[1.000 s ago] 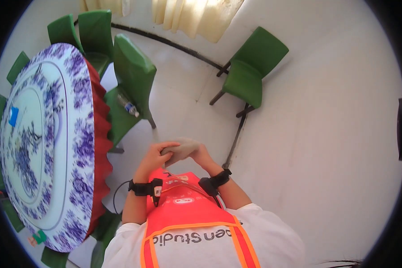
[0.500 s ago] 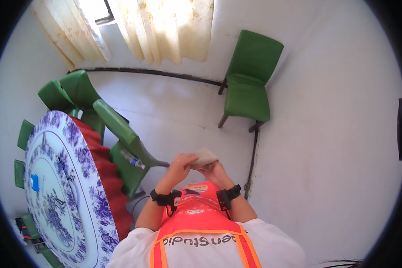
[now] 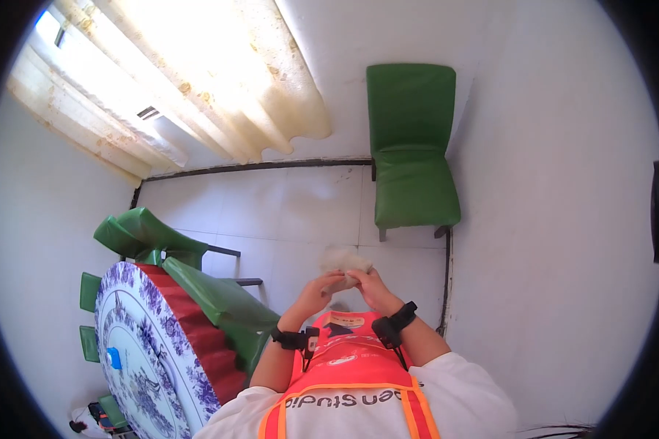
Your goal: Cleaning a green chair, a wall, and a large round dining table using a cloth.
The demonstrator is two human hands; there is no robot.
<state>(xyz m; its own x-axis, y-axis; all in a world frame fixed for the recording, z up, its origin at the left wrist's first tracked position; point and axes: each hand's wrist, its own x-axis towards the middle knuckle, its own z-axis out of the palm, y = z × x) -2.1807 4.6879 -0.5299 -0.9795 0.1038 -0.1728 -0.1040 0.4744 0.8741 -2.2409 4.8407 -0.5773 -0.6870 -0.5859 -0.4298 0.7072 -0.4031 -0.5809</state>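
A folded beige cloth is between my two hands in front of the red apron on my chest. My left hand closes on the cloth's near left side. From the right, my right hand grips it with the fingers bent round its edge. The two hands are close together, their fingertips almost meeting. Under the hands, part of the cloth is hidden, and its far edge is a little blurred. Each wrist wears a black strap with a small dark device.
Ahead to the right, a green chair stands against the wall. At the left is a round table with a blue floral top and red skirt, several green chairs around it and a small blue box on it. Pale curtains hang ahead.
My view has turned and moved, so the lone chair looks straighter and nearer, and the table sits lower. The cloth has shifted in my hands. The bottle on a chair has gone from sight.
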